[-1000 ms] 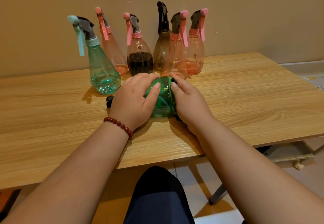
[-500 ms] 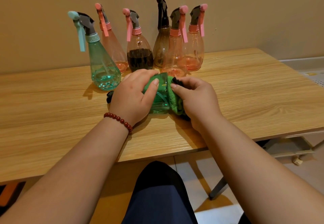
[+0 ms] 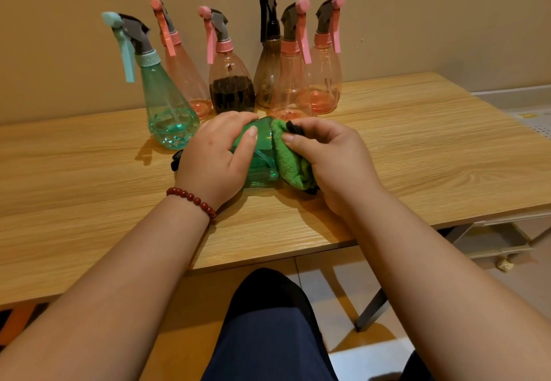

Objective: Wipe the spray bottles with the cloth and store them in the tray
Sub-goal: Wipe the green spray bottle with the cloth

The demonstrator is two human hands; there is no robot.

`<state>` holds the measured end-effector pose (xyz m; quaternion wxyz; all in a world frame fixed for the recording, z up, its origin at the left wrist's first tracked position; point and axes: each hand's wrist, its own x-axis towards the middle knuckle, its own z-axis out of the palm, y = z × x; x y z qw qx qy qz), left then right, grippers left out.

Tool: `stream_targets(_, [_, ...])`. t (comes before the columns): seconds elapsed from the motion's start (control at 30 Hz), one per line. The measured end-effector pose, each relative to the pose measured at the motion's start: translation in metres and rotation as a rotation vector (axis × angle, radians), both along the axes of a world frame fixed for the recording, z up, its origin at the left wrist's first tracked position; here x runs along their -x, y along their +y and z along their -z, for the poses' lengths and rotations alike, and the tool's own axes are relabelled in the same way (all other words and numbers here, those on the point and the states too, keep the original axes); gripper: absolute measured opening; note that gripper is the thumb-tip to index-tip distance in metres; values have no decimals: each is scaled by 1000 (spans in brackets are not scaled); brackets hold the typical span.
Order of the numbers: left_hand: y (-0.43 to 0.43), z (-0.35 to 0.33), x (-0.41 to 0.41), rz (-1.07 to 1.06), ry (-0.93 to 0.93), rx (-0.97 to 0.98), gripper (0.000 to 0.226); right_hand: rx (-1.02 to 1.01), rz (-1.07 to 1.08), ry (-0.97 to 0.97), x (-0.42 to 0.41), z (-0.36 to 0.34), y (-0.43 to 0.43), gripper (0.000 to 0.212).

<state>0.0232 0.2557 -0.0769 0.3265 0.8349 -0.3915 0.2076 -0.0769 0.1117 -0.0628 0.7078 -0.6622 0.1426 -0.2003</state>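
Early stage. Green bottle [image 3: 260, 158] is lying on its side mid-frame on the table [image 3: 417, 148]. Left hand [image 3: 214, 157] is gripping its body, fingers wrapped over the top and thumb across the front. Right hand [image 3: 331, 157] is clutching the green cloth [image 3: 289, 158], bunched against the bottle's base end, so wiping looks underway on this one.

Six more are standing upright at upper centre against the wall: teal bottle [image 3: 164, 106], dark-liquid bottle [image 3: 231, 91], brown bottle [image 3: 267, 76] and pink bottles [image 3: 325, 82]. I'm judging these unwiped, none stored.

No tray is showing on the tabletop. The pale shelf-like thing [image 3: 492, 240] under the table at right might be it, can't tell.

Nothing is blocking the hands, but the cluster just behind is sitting close enough to knock.
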Motion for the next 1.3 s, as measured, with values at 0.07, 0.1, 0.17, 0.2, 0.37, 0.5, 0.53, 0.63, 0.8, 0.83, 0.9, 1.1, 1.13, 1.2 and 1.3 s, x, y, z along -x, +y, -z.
stream_targets(0.07, [1,1,0,-1,-2,-1,53,41,-31,22,1,2,0,12])
stream_targets(0.1, [1,1,-1,-2,-4,-3,53,108,-54,55,3,3,-2,12])
stream_targets(0.17, [0,1,0,-6,-3,-5,53,274,-97,135,8,3,-7,13])
stream_targets(0.2, [0,1,0,-6,-1,-3,53,322,-106,156,9,2,-8,14])
stream_targets(0.37, [0,1,1,-14,-6,10,52,170,-42,12,7,1,-3,13])
stream_targets(0.5, [0,1,1,-16,-7,2,52,367,-90,97,10,4,-7,12])
stream_targets(0.53, [0,0,1,-15,-6,3,53,461,-111,141,10,4,-9,11])
stream_targets(0.63, [-1,0,1,-14,-9,13,52,628,-90,139,10,2,-11,18])
stream_targets(0.8, [0,1,0,-18,-17,19,51,414,-3,-44,9,5,-3,14])
stream_targets(0.83, [0,2,0,-17,-17,17,51,419,-16,-23,10,6,-3,15])
stream_targets(0.9, [0,2,0,-19,-22,10,51,525,-64,79,10,6,-6,15])
stream_targets(1.1, [0,2,0,-29,-18,21,51,405,-78,120,7,-5,-9,14])
stream_targets(1.13, [0,2,0,-31,-21,23,50,304,-79,90,7,-5,-8,16])
stream_targets(1.2, [0,3,0,-33,-27,21,50,219,-111,86,9,0,-8,17])
stream_targets(1.3, [0,3,0,-31,-23,13,50,458,-115,191,9,1,-9,15])
